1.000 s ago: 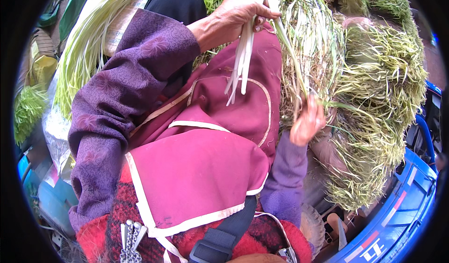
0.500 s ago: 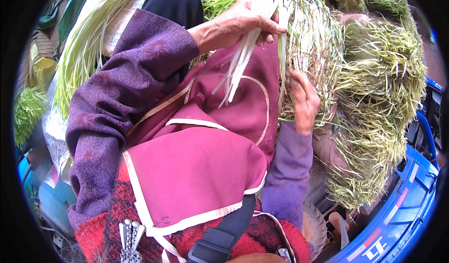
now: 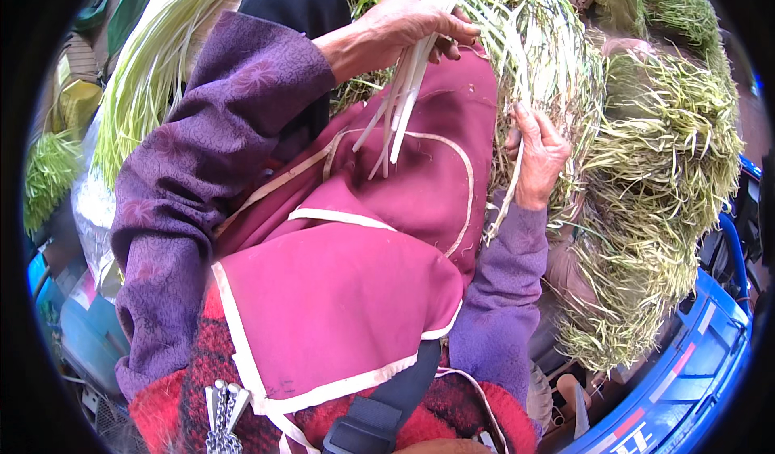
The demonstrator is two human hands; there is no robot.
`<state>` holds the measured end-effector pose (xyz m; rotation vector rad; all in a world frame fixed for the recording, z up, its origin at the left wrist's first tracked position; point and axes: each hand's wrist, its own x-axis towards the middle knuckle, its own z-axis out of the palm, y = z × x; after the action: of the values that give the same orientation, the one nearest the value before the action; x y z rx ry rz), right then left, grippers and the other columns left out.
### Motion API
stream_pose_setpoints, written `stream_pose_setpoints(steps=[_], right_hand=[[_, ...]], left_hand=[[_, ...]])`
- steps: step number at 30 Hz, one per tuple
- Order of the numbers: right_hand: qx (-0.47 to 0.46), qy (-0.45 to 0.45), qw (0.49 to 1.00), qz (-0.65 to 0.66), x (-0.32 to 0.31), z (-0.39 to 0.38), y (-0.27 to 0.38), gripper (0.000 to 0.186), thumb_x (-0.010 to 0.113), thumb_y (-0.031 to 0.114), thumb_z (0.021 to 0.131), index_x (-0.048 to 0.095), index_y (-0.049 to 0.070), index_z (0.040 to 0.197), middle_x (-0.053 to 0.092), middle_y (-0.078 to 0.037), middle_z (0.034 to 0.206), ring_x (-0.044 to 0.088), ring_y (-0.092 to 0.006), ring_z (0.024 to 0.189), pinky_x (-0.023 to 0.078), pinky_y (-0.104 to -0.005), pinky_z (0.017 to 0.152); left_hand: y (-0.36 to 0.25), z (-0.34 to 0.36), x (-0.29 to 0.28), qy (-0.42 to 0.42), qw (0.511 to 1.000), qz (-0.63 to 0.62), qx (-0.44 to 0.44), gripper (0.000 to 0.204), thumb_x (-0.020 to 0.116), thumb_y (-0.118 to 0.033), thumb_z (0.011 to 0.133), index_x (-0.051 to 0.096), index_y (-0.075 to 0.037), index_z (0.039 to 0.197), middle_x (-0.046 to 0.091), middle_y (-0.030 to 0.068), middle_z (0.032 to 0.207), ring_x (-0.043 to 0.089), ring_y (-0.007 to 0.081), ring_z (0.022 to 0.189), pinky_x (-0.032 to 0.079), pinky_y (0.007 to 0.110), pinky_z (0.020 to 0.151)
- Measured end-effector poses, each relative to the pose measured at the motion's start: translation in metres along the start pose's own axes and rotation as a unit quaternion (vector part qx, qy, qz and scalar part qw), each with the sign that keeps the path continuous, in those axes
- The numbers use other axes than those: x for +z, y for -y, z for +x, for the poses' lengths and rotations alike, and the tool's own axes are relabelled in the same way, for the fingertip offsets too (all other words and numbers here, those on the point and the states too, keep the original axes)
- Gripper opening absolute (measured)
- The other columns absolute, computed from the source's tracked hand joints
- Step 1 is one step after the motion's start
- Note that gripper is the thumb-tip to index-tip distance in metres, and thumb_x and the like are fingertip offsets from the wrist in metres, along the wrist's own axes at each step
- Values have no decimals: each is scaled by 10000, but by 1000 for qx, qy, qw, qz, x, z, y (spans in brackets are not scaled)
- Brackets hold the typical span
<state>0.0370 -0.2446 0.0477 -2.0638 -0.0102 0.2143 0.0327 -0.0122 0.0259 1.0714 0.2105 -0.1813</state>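
Note:
At the top centre my left hand [image 3: 395, 25] is closed round a small bunch of white stalks [image 3: 408, 83], which look like garlic chives. Their pale ends hang down over the maroon apron [image 3: 339, 292] on my lap. To the right and lower, my right hand [image 3: 542, 159] pinches one thin pale stalk [image 3: 502, 210] between thumb and fingers. Its end points down past my wrist. Just beyond the right hand lies a heap of untidy stalks [image 3: 557, 66], with brown bits among the white stems.
Large piles of green leaf ends [image 3: 654, 179] fill the right side. A long tidy bundle of pale stalks [image 3: 141, 91] lies at the upper left. The blue metal side of a vehicle [image 3: 694, 357] curves along the lower right. A teal container [image 3: 93, 333] stands at the lower left.
My right hand has moved slightly right and up, drawing a single stalk away from the left hand's bunch. The left hand has shifted a little left and up, still gripping its stalks.

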Motion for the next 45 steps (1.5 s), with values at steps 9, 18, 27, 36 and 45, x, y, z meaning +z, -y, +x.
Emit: stream_pose_setpoints(steps=[9,18,27,36,45], right_hand=[[-155,58,985,-52,37,-12,4,91,622,80,822,634,3,869,556,-13,568,505,-54,477,390,-216,429],[-127,121,984,23,51,-5,1,148,657,130,801,642,-2,868,555,12,578,487,-44,508,397,-232,446],[-87,46,957,272,70,38,6,276,663,8,761,565,-4,1018,628,-64,842,582,-100,685,461,-206,609],[-62,-36,896,438,50,46,-1,209,562,-64,784,549,-33,991,611,-94,775,611,-168,608,531,-272,566],[-62,6,912,406,58,47,-6,250,614,-34,775,536,-37,1013,598,-77,778,595,-148,698,518,-270,672]], left_hand=[[8,3,10,17,997,60,-34,294,776,-190,671,618,-21,853,609,38,681,583,102,569,423,210,474],[18,8,9,17,999,36,-10,182,712,-74,697,608,-26,838,613,52,742,585,115,625,450,212,546],[25,10,9,66,997,48,-12,213,673,-65,736,614,22,922,631,82,771,605,126,623,498,229,578],[26,6,10,120,988,-84,-50,203,686,-88,729,623,21,888,634,81,776,633,145,669,532,258,628],[24,6,17,104,994,-19,-36,198,684,-100,718,640,23,866,640,86,723,627,133,627,512,234,584]])
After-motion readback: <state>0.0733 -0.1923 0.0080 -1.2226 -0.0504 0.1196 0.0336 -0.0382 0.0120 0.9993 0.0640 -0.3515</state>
